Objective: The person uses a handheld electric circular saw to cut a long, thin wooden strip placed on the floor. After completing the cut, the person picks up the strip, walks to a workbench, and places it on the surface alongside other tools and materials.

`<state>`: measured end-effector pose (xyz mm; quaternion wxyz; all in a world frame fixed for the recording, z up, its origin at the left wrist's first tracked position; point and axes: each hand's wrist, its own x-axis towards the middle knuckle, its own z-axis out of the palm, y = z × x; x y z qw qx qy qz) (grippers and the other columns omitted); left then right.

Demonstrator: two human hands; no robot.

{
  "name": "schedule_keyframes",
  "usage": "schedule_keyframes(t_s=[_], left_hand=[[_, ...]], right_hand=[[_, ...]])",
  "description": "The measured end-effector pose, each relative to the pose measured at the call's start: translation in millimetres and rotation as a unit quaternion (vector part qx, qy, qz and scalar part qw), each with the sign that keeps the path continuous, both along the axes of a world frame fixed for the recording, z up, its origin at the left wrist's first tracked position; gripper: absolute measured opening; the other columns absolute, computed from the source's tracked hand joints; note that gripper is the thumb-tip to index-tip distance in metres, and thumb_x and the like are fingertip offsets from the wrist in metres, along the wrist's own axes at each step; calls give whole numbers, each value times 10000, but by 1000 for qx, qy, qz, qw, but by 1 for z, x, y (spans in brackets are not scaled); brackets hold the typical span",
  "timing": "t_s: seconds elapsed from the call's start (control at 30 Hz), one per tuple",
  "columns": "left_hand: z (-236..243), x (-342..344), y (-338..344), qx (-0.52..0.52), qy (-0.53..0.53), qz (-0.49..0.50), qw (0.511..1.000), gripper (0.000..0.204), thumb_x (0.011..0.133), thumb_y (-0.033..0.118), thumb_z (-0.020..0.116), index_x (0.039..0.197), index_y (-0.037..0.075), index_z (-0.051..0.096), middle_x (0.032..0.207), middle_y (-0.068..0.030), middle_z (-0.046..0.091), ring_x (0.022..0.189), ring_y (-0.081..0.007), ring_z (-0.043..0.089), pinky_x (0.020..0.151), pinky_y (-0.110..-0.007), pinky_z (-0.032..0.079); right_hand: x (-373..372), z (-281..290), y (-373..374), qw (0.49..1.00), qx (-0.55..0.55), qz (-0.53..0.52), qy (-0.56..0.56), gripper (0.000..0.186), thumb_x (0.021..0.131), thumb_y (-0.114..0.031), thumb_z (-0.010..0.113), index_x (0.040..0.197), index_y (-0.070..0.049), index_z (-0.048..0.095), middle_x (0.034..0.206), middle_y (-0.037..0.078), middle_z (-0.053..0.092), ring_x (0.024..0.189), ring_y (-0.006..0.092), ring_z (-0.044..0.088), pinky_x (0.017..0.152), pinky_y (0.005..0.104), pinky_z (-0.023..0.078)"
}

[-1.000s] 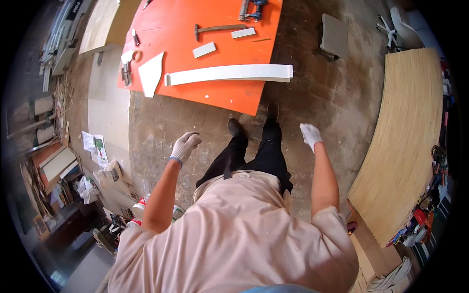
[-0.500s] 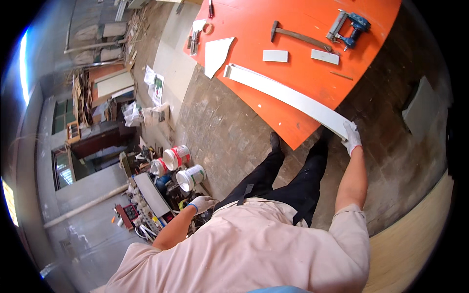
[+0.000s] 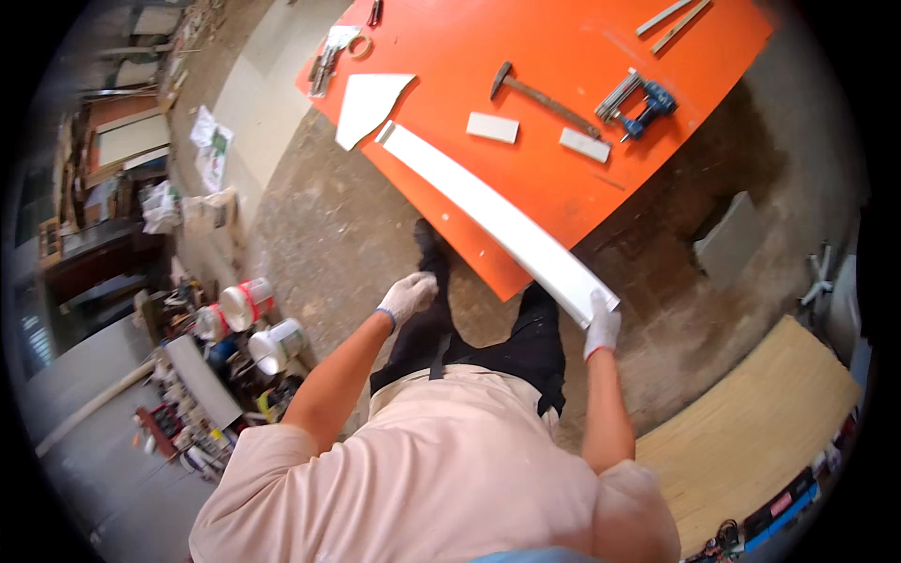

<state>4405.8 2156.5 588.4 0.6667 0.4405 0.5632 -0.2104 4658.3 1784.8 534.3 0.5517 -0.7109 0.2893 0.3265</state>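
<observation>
A long white board (image 3: 488, 214) lies slanting across the near edge of the orange tabletop (image 3: 535, 56), its near end jutting past the edge. My right hand (image 3: 602, 326), in a white glove, grips that near end with the thumb on top and the fingers hidden beneath. My left hand (image 3: 409, 295), gloved too, hangs over my left leg, apart from the board. Its fingers are curled in and nothing shows in them. Beside the board's far end rests a white irregular offcut (image 3: 371, 105). Two small white blocks (image 3: 493, 127) lie beyond the board.
On the tabletop are a hammer (image 3: 544, 98), a blue nail gun (image 3: 643, 105), a tape roll (image 3: 359, 46) and thin strips (image 3: 680, 26). White buckets (image 3: 277, 345) and piled tools stand at the left. A wooden panel (image 3: 751, 432) is at the lower right, a grey slab (image 3: 732, 242) beyond it.
My left hand has come up and forward from beside my hip. My view has turned, and my right hand keeps its grip on the board's near end, now closer to my body.
</observation>
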Motion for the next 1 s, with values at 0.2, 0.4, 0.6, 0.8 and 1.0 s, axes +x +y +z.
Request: schedule_keyframes(t_s=[0.2, 0.4, 0.6, 0.8, 1.0], left_hand=[[-72, 115, 44, -181, -126, 418, 881, 764, 1033, 483, 660, 1623, 111, 349, 1570, -203, 464, 1404, -364, 514, 1193, -528, 414], [-64, 126, 115, -313, -260, 357, 841, 306, 1026, 205, 700, 1245, -4, 654, 1059, -51, 755, 782, -131, 697, 612, -298, 543], [-78, 207, 230, -125, -217, 157, 955, 570, 961, 247, 797, 1371, -71, 561, 1172, -130, 705, 806, -151, 651, 749, -326, 573], [-167, 191, 367, 204, -205, 21, 957, 686, 920, 362, 784, 1424, -62, 591, 1238, -160, 738, 1044, -317, 723, 902, -466, 573], [-239, 102, 503, 453, 216, -21, 865, 850, 809, 506, 838, 1367, -58, 532, 1372, -282, 622, 1273, -444, 611, 1091, -490, 507]], right_hand=[[-71, 107, 54, 998, -47, -49, 0, 528, 1003, -306, 706, 1398, 28, 602, 1305, 123, 687, 1128, 244, 682, 952, 385, 556], [-175, 157, 134, 972, 17, -227, 54, 534, 1030, -401, 643, 1479, -127, 550, 1392, 82, 653, 1218, 265, 648, 984, 464, 528], [-170, 127, 288, 950, 42, -308, 35, 530, 1009, -501, 652, 1438, -203, 567, 1416, 68, 626, 1238, 273, 604, 969, 502, 512], [-110, 57, 437, 924, 85, -371, -30, 507, 1026, -396, 650, 1440, -122, 544, 1406, 104, 609, 1249, 306, 583, 981, 550, 519], [-114, 0, 493, 909, 117, -400, -1, 528, 1035, -430, 638, 1444, -112, 537, 1401, 120, 600, 1232, 316, 579, 969, 546, 526]])
